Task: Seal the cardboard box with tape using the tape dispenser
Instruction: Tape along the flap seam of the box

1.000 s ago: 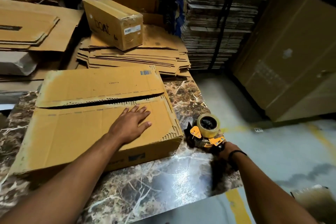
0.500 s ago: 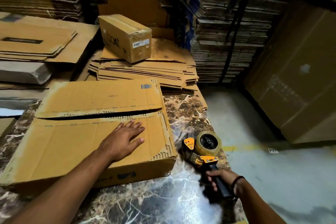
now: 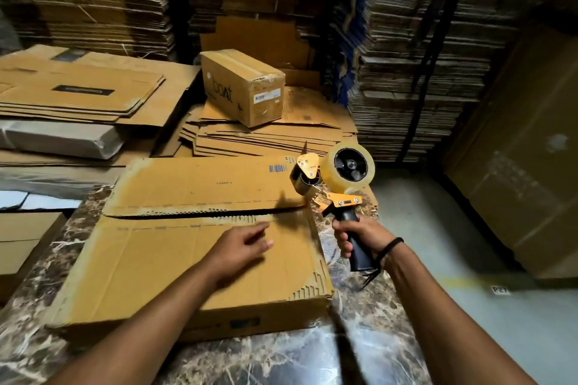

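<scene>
Two flaps of the flat cardboard box (image 3: 200,247) meet along an untaped seam running left to right; my left hand (image 3: 240,247) lies open near its right end, my right hand (image 3: 359,234) grips the tape dispenser (image 3: 331,184) raised just beyond it.

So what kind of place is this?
Probably a packing warehouse: tall stacks of flattened cartons fill the background, a sealed box sits on more flats, and a floor marker reads P27.

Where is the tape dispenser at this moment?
In the head view, the tape dispenser is held up in the right hand, right of centre, beside the right end of the cardboard box seam.
</scene>
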Demonstrator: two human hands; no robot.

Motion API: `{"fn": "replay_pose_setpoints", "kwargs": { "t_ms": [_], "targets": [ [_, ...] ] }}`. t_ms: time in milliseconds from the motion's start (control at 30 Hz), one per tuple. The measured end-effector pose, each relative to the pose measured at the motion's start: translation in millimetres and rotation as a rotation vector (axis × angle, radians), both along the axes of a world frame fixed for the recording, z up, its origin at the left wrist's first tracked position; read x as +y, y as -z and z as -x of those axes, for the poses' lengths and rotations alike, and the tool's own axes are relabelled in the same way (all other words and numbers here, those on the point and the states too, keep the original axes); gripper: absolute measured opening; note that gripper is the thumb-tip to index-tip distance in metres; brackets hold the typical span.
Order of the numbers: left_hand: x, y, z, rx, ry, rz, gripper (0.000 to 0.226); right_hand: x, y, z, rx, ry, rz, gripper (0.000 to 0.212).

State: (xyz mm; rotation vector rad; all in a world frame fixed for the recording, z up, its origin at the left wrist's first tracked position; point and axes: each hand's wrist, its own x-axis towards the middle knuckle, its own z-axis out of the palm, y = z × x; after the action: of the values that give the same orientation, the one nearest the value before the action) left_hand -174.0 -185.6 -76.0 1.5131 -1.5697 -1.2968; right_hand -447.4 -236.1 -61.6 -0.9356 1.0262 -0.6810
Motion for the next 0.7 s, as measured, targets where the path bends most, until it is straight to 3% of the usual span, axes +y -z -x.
{"fn": "replay_pose_setpoints", "kwargs": {
  "t_ms": [33,100,233,367,567,700],
  "targets": [
    [-1,-13,-2,0.232,-0.083,-0.086,0.045,-4,-4,-13,0.013,-0.013,0.017,0.018],
    [-11,-34,-16,0.420,-0.131,-0.067,0.050,-10,-8,-43,0.045,-0.062,0.040,0.013],
    [-30,-46,-64,0.747,-0.232,-0.032,0.091,-19,-16,-113,0.124,-0.151,0.101,0.010],
    [-28,-42,-123,0.775,-0.348,0.039,0.086,-32,-20,-175,0.200,-0.251,0.197,0.018],
    [-17,-26,-217,0.747,-0.537,0.154,0.072,-48,-27,-266,0.415,-0.395,0.395,0.013],
    [0,-11,-253,0.826,-0.654,0.182,0.126,-61,-27,-317,0.603,-0.532,0.523,0.017]
  ]
}}
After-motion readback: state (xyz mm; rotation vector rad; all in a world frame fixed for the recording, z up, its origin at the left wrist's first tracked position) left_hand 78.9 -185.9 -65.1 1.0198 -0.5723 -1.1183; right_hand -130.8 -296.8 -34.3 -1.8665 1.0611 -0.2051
